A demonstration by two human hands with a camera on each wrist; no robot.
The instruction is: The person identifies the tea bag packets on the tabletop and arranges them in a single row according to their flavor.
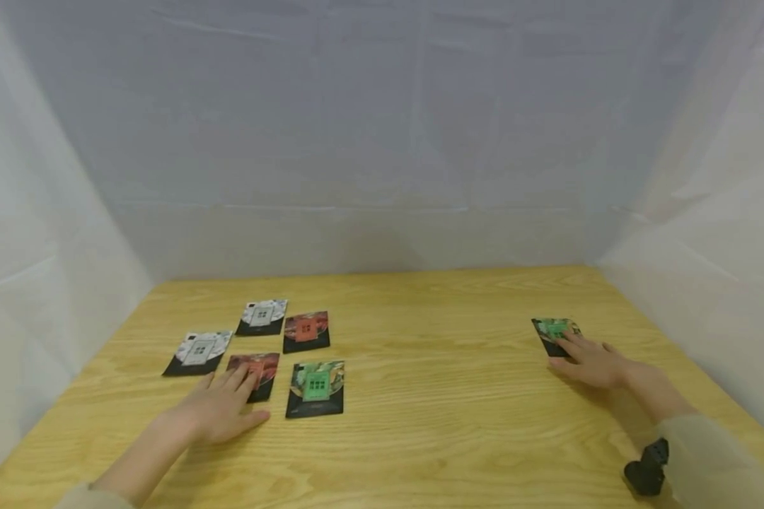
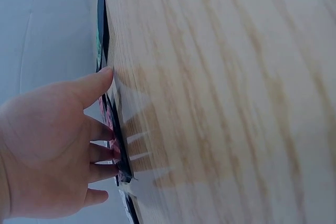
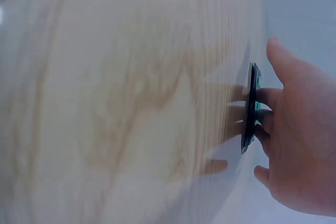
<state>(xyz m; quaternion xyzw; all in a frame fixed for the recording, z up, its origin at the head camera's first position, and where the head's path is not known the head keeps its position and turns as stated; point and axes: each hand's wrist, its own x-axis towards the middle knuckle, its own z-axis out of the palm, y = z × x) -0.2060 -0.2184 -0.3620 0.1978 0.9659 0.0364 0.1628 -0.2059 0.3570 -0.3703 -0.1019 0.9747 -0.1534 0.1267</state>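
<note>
My left hand (image 1: pixel 219 410) lies over a red and black packet (image 1: pixel 267 371), its straight fingers touching the top face and the thumb spread to the side. In the left wrist view those fingers (image 2: pixel 102 153) reach onto the packet's surface. Far to the right, my right hand (image 1: pixel 595 362) rests its extended fingertips on a green and black packet (image 1: pixel 550 339), covering part of it. From the right wrist view, this packet (image 3: pixel 251 108) lies flat under the fingers, with the thumb held apart from it.
Beside the left hand lie another green packet (image 1: pixel 316 389), a second red packet (image 1: pixel 306 331), and two white and black packets, one nearer (image 1: pixel 199 352) and one farther (image 1: pixel 262 317). White sheeting (image 1: pixel 382 141) walls the wooden table (image 1: pixel 446 403) at the back and sides.
</note>
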